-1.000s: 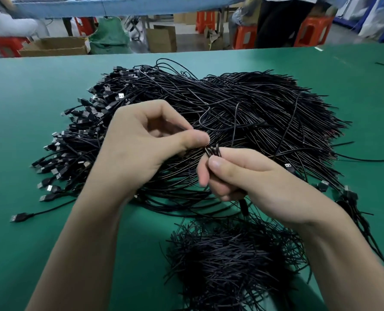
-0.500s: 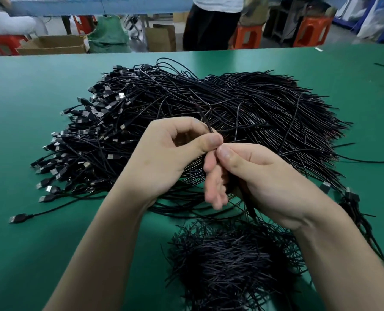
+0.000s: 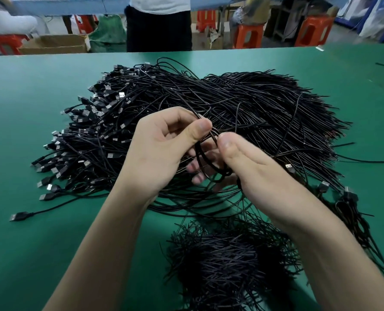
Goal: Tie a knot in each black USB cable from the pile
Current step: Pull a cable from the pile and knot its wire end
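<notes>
The cable (image 3: 205, 153) in work hangs looped between my left hand (image 3: 164, 151) and right hand (image 3: 249, 167), both pinching it above the big pile (image 3: 209, 122) on the green worktop (image 3: 29, 108); its knot looks unfinished. I judge most remains, with a smaller heap (image 3: 227, 261) nearer me. A cardboard box (image 3: 58, 42) sits beyond, contents hidden.

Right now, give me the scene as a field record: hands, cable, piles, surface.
left hand: thumb and fingers pinched on a black cable
right hand: grip on the same cable, fingers spread under its loop
cable in work: curved into a loop between the hands, knot not yet pulled tight
main pile: black USB cables, plug ends fanned toward the left
near pile: short black strands, below the hands
table: green
</notes>
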Tool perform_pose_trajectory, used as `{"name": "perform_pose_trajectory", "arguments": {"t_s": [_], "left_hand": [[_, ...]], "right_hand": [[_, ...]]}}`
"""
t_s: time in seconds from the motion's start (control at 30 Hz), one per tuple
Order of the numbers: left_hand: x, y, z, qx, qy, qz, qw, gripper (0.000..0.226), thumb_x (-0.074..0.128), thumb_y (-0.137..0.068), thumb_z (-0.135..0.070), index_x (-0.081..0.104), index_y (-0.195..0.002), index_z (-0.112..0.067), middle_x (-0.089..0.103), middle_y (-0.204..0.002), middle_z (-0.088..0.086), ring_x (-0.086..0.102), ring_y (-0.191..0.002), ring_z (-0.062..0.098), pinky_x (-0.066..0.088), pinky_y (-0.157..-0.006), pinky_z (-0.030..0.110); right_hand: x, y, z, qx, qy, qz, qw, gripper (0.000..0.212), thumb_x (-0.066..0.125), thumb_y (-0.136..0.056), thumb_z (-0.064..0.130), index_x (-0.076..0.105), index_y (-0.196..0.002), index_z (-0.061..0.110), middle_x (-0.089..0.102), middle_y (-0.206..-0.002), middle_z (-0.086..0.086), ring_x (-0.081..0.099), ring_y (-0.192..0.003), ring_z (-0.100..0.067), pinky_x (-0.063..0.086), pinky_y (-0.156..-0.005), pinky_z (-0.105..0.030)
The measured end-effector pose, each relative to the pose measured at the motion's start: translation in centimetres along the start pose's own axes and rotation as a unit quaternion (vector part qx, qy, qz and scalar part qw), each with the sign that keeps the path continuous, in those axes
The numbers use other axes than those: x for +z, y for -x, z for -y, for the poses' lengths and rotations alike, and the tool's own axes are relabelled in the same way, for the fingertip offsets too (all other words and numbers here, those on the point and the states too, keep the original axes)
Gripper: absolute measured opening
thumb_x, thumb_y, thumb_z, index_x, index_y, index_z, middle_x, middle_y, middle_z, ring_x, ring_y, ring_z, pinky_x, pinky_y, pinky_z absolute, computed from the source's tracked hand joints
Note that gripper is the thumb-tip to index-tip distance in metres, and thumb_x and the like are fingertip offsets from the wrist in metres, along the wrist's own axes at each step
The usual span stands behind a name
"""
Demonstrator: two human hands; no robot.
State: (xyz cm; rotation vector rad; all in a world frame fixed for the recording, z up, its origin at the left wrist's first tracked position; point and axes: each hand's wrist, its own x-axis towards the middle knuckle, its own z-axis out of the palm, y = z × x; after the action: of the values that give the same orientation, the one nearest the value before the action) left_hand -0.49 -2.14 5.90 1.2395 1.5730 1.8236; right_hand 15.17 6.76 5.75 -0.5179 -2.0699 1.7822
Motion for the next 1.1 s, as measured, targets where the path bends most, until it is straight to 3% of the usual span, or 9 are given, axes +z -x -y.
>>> {"name": "perform_pose_trajectory", "arguments": {"t_s": [0.13,0.27,0.47,0.6,0.77,0.87,0.97,1.03,1.1], "left_hand": [[-0.1,-0.1,0.0,-0.016,0.011,-0.007,1.0,0.015,0.077,-0.09,-0.034,0.074,-0.078,-0.025,0.062,-0.064,-0.003,0.058,-0.05,0.022,0.051,-0.046,0.038],[0.7,0.0,0.3,-0.007,0.035,-0.025,0.999,0.016,0.074,-0.092,-0.028,0.073,-0.076,-0.025,0.063,-0.065,0.001,0.057,-0.052,0.017,0.05,-0.051,0.028],[2.3,0.3,0.3,-0.022,-0.002,-0.081,0.996,0.02,0.074,-0.096,-0.035,0.075,-0.082,-0.02,0.07,-0.077,0.004,0.064,-0.069,0.03,0.057,-0.066,0.049],[4.1,1.1,-0.3,-0.02,-0.08,-0.059,0.995,0.058,0.061,-0.1,-0.055,0.07,-0.089,0.002,0.064,-0.067,0.011,0.053,-0.064,0.01,0.055,-0.056,0.039],[6.0,1.8,-0.6,-0.024,-0.093,-0.083,0.992,0.055,0.065,-0.102,-0.04,0.045,-0.069,-0.001,0.033,-0.053,-0.006,0.029,-0.057,0.011,0.029,-0.051,0.034],[5.7,1.6,-0.2,-0.047,-0.053,-0.088,0.994,0.051,0.063,-0.105,-0.033,0.057,-0.089,0.015,0.045,-0.062,0.026,0.035,-0.066,0.02,0.037,-0.057,0.051],[5.1,1.4,0.0,-0.05,-0.032,-0.097,0.994,0.046,0.065,-0.104,-0.028,0.06,-0.096,0.017,0.063,-0.079,0.035,0.055,-0.077,0.019,0.054,-0.075,0.059],[4.7,1.3,0.3,-0.05,-0.012,-0.094,0.994,0.027,0.065,-0.104,-0.024,0.071,-0.095,0.001,0.079,-0.091,0.014,0.073,-0.097,0.011,0.061,-0.088,0.042],[4.6,1.2,0.3,-0.058,0.013,-0.085,0.995,0.015,0.064,-0.104,-0.02,0.074,-0.099,-0.011,0.082,-0.1,-0.002,0.075,-0.105,0.007,0.057,-0.09,0.02]], "right_hand": [[0.3,0.4,0.9,-0.006,0.005,0.076,0.997,0.041,0.034,-0.105,0.04,0.06,-0.115,0.01,0.06,-0.087,-0.004,0.055,-0.072,-0.018,0.045,-0.06,-0.031],[0.3,0.3,0.7,0.014,-0.002,0.064,0.998,0.037,0.035,-0.108,0.035,0.06,-0.098,0.01,0.038,-0.075,-0.003,0.032,-0.067,-0.021,0.028,-0.055,-0.036],[1.3,-0.2,0.4,-0.04,0.093,-0.05,0.994,0.032,0.038,-0.109,0.035,0.049,-0.081,0.022,0.053,-0.061,0.008,0.051,-0.049,-0.011,0.041,-0.047,-0.026],[1.3,-0.6,-0.1,-0.069,0.33,-0.182,0.924,0.029,0.031,-0.105,0.044,0.048,-0.097,0.023,0.057,-0.067,0.007,0.053,-0.062,-0.022,0.041,-0.058,-0.041],[1.6,-0.4,-0.4,-0.046,0.453,-0.212,0.865,0.031,0.019,-0.106,0.041,0.043,-0.119,0.027,0.039,-0.063,0.013,0.038,-0.054,-0.013,0.028,-0.052,-0.039],[1.5,-0.4,-0.6,-0.051,0.44,-0.181,0.878,0.036,0.024,-0.107,0.044,0.042,-0.133,0.027,0.046,-0.067,0.011,0.045,-0.063,-0.022,0.032,-0.059,-0.04],[0.9,-0.5,-0.4,-0.045,0.286,-0.099,0.952,0.039,0.036,-0.107,0.045,0.04,-0.144,0.034,0.07,-0.096,0.009,0.062,-0.083,-0.008,0.049,-0.076,-0.035],[0.3,-0.7,-0.4,-0.036,0.157,-0.031,0.986,0.03,0.043,-0.107,0.041,0.051,-0.136,0.036,0.069,-0.103,0.026,0.062,-0.092,0.007,0.048,-0.082,-0.021],[-0.1,-0.7,-0.6,-0.027,0.079,-0.015,0.996,0.015,0.046,-0.103,0.042,0.06,-0.104,0.04,0.057,-0.072,0.027,0.053,-0.067,0.003,0.039,-0.064,-0.02]]}}
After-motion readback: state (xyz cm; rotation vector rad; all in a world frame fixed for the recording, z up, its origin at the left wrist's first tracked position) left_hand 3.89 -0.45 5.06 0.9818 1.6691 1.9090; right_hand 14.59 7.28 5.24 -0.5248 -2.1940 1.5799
